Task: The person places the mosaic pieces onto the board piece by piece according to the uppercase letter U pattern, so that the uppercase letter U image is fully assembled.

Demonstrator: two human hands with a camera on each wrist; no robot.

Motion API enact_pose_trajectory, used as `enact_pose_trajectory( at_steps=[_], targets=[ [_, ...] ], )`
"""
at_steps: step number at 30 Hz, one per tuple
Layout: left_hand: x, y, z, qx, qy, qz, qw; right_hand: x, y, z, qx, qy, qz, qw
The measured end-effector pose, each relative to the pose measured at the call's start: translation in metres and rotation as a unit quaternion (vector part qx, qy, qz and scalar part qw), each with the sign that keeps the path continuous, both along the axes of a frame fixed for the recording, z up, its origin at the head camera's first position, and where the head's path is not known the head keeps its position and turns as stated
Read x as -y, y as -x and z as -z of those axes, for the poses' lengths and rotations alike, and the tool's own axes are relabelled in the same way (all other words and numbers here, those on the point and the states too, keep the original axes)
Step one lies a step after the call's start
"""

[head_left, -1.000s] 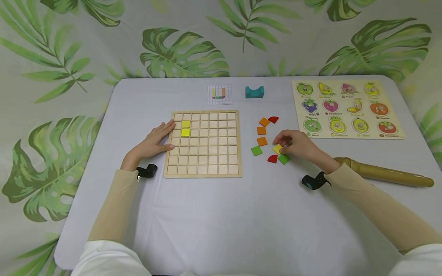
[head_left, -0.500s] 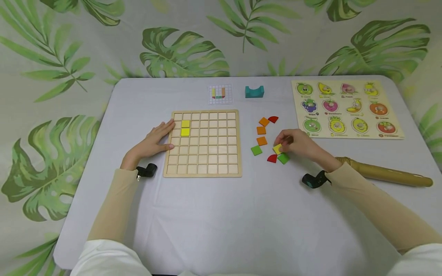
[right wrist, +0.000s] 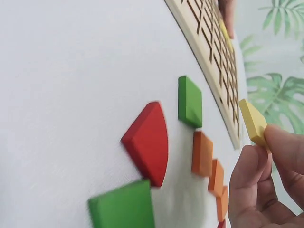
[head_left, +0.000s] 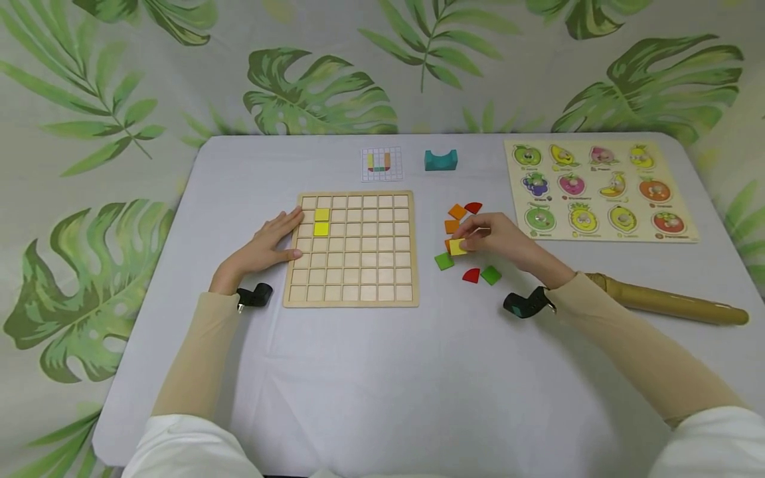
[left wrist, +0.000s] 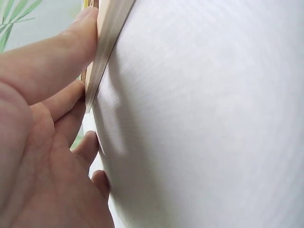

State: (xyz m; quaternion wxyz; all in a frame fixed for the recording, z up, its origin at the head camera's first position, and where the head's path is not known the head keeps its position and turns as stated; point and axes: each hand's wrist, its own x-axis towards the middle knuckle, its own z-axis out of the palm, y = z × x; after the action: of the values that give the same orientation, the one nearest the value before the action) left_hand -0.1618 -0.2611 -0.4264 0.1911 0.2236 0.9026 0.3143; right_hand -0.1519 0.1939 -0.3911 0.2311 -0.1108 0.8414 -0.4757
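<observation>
Pinching a yellow tile (head_left: 458,247) between thumb and fingers, the right hand (head_left: 493,236) holds it tilted and lifted off the desk (head_left: 358,378), to the right of a wooden grid board (head_left: 368,259). From the head view I see the tile partly covering an orange square (head_left: 447,245). The left hand (head_left: 257,249) lies with fingers spread, touching the board's left edge; my left wrist view shows the thumb against the frame. Two yellow squares (head_left: 321,222) sit in the board's second column, in rows two and three from the top. Around the right hand I find two more orange squares (head_left: 454,219), two green squares (head_left: 491,275) and two red quarter-circles (head_left: 471,275). Beyond the board are a pattern card (head_left: 381,164) and a notched teal block (head_left: 440,162); at far right, a fruit puzzle (head_left: 645,226) and a brown stick (head_left: 675,302).
</observation>
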Motion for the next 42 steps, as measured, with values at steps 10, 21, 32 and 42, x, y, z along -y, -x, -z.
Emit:
enact_pose_trajectory(
  at_steps=[10, 21, 32, 42],
  targets=[
    [0.0, 0.0, 0.0, 0.0, -0.001, -0.002, 1.0, 0.044, 0.013, 0.004, 0.02, 0.048, -0.014, 0.9986],
    [0.0, 0.0, 0.0, -0.001, -0.003, -0.001, 1.0, 0.109, 0.029, 0.009, -0.009, 0.076, -0.056, 0.9955],
    [-0.002, -0.002, -0.002, 0.002, -0.004, -0.007, 1.0, 0.175, 0.034, 0.015, -0.013, 0.103, -0.075, 0.9918],
    [-0.001, -0.002, -0.002, 0.001, 0.0, -0.007, 1.0, 0.217, 0.036, 0.025, -0.038, 0.077, -0.068, 0.9939]
  ],
)
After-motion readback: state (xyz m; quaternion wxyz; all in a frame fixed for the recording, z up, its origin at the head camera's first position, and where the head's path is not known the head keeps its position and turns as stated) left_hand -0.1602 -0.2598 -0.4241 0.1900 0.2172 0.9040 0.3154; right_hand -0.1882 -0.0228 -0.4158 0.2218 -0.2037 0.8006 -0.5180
